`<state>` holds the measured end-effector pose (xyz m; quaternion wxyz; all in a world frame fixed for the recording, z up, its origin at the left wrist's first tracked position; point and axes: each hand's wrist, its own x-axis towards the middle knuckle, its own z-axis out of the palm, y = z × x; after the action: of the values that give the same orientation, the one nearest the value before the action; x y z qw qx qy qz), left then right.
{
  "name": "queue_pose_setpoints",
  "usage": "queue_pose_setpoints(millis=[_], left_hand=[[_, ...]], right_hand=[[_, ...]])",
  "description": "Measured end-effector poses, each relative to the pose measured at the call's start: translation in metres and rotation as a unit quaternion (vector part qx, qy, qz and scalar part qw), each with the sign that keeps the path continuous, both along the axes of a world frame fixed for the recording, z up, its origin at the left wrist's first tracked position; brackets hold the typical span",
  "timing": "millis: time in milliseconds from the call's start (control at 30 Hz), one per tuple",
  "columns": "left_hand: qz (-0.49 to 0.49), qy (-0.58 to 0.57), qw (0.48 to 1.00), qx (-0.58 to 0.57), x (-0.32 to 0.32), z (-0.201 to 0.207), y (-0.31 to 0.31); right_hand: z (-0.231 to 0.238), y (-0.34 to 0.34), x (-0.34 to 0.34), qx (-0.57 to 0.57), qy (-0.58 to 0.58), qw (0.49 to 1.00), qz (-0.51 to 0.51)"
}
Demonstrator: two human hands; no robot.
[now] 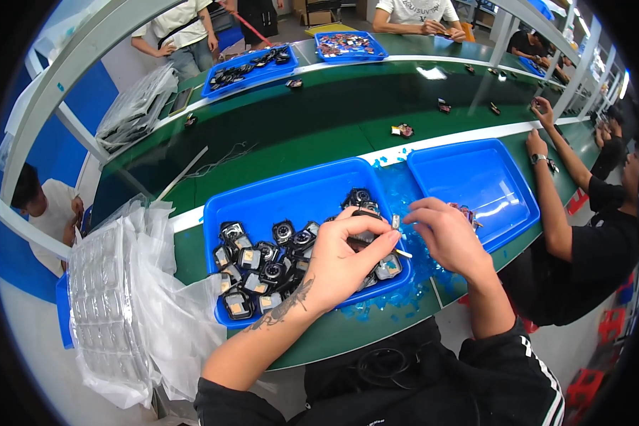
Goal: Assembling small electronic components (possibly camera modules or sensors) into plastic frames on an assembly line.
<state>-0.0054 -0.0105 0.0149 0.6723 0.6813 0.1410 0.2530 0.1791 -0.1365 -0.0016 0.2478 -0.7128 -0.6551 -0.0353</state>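
Observation:
My left hand (351, 259) is closed around a black watch casing (362, 238), mostly hidden by thumb and fingers. A small pale strip (403, 253) sticks out beside the thumb. My right hand (447, 234) is close on its right, fingers bent together; what they pinch, if anything, cannot be made out. Both hands are over the right side of a blue tray (277, 188) that holds many black watch casings (272, 272), some showing grey inner faces. Behind my right hand, a few small reddish parts (467, 213) lie in a second blue tray (500, 177).
Blue scraps (397, 302) litter the green bench between the trays. Plastic blister sheets (110, 284) are stacked at the left. Small parts (402, 130) lie on the dark green belt (298, 117) beyond a white rail. A co-worker's arm (552, 192) is close by at right; more people are across the belt.

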Motion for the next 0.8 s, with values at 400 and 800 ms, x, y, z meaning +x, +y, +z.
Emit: queue_pose_setpoints(millis=[400,800], left_hand=[[0.016,-0.098,0.965,-0.243,0.008,-0.013,-0.003],[0.17,-0.093,0.952,-0.238,0.014,-0.037,0.005]], right_hand=[[0.008,0.011,-0.027,0.224,0.573,0.785,0.077],[0.011,0.014,-0.063,0.128,0.393,0.91,0.025]])
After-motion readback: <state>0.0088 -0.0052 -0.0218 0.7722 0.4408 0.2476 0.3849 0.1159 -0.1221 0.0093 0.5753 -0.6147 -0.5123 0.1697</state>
